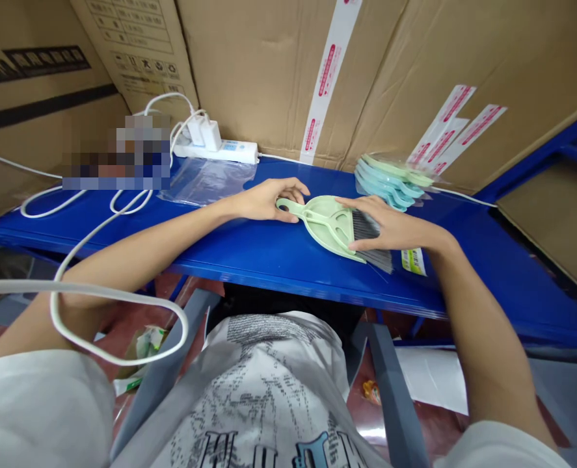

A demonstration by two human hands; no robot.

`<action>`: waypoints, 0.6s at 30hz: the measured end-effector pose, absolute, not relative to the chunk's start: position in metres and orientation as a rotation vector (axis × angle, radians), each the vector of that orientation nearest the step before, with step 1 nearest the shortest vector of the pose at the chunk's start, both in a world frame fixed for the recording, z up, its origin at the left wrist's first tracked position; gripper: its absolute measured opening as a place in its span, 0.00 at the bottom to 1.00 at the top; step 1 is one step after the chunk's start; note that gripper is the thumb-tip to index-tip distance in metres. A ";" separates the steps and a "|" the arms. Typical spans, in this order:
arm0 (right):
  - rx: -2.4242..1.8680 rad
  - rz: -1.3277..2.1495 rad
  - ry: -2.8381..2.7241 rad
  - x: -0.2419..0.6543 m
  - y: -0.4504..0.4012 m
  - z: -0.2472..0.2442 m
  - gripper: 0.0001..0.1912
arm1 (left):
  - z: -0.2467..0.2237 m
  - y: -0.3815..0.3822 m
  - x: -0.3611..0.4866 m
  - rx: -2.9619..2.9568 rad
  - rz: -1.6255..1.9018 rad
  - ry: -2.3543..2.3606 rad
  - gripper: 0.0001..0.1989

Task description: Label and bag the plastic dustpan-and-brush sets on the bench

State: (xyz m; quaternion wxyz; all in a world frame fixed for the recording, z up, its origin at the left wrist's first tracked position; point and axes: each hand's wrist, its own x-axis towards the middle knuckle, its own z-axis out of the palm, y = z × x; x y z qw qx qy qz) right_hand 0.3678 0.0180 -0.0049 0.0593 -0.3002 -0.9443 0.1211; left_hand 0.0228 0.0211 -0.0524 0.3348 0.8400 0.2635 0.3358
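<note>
Already the pale green dustpan (328, 227) lies flat on the blue shelf (268, 253), with a grey-bristled brush (369, 237) set into its open end, so the two pieces look fitted together but not yet bagged, judging by how they lie. The left hand (263, 200) curls loosely round the ring end of the dustpan's handle, fingertips touching it. The right hand (390, 224) lies flat with fingers together, pressing on the brush. One printed label (414, 261) shows just beside that wrist. Behind the right hand sits one stack of dustpans (388, 182) in clear wrap; roughly five or six, too close-packed to count surely. One pile of clear plastic bags (205, 182) rests near the left hand, and one white power strip (220, 151) with two chargers plugged in lies at the back against cardboard boxes (268, 78).
</note>
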 end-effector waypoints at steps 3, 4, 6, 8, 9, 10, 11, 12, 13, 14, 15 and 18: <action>-0.995 0.440 -2.923 0.382 0.021 -0.002 0.65 | -0.054 0.023 0.022 2.185 0.875 0.683 0.30; -1.011 0.463 -2.937 0.386 0.021 0.000 0.67 | -0.054 0.023 0.022 2.190 0.871 0.685 0.30; -1.018 0.508 -2.949 0.394 0.021 0.004 0.70 | -0.053 0.022 0.021 2.200 0.864 0.694 0.30; -1.013 0.560 -2.964 0.398 0.019 0.006 0.73 | -0.052 0.021 0.021 2.208 0.855 0.709 0.30; -1.013 0.584 -2.978 0.399 0.018 0.007 0.75 | -0.052 0.021 0.021 2.212 0.850 0.713 0.30; -1.014 0.602 -2.994 0.398 0.017 0.007 0.77 | -0.052 0.021 0.021 2.218 0.845 0.713 0.30; -1.016 0.610 -3.008 0.397 0.017 0.006 0.79 | -0.052 0.021 0.022 2.224 0.844 0.710 0.30; -1.017 0.610 -3.018 0.395 0.016 0.005 0.79 | -0.052 0.021 0.022 2.228 0.845 0.709 0.29; -1.015 0.608 -3.021 0.393 0.015 0.004 0.80 | -0.053 0.021 0.022 2.229 0.849 0.708 0.29; -1.011 0.607 -3.017 0.392 0.015 0.004 0.79 | -0.054 0.022 0.022 2.230 0.853 0.710 0.28; -1.007 0.608 -3.007 0.391 0.014 0.003 0.78 | -0.055 0.022 0.022 2.231 0.855 0.713 0.28; -1.006 0.627 -2.973 0.394 0.014 0.005 0.76 | -0.056 0.023 0.022 2.244 0.847 0.733 0.28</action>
